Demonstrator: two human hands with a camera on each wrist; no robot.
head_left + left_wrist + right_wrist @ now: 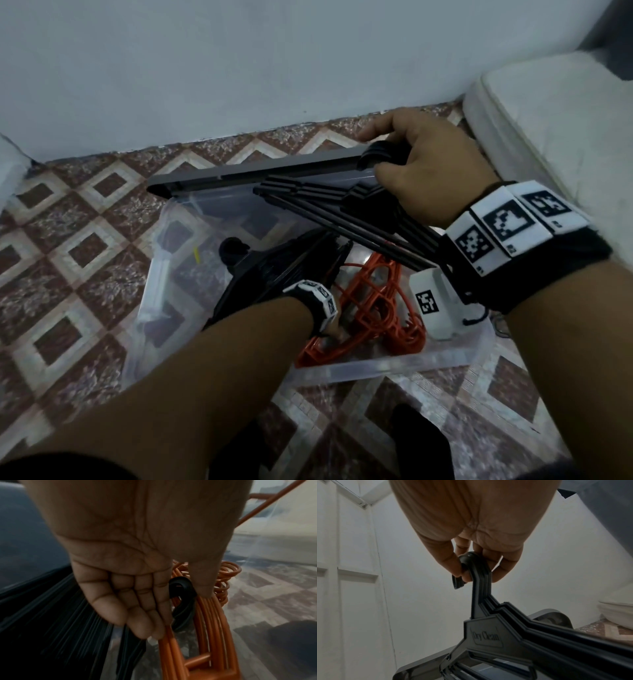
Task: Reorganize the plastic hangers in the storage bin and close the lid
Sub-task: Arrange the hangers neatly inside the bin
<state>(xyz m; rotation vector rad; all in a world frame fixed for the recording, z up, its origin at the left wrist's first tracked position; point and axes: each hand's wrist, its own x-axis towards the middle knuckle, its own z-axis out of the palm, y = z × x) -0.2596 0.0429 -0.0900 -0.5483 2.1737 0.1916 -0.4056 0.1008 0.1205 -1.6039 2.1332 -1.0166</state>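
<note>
A clear storage bin (376, 368) stands on the floor, its grey lid (257, 171) raised at the back edge. My right hand (380, 154) (476, 573) grips the hooks of a bundle of black hangers (325, 205) (488, 632) and holds them above the bin. My left hand (330, 330) (180, 609) reaches down into the bin. Its fingers (142, 615) are straight and touch the orange hangers (376, 308) (211, 628). A black hook (181, 588) lies between thumb and forefinger. More black hangers (274, 270) (60, 615) lie in the bin's left part.
The bin sits on a patterned tile floor (85, 240) close to a pale wall (239, 68). A white cushion-like edge (548, 137) rises on the right. A dark shape (418, 442) lies on the floor below the bin. A white panelled door (351, 588) shows in the right wrist view.
</note>
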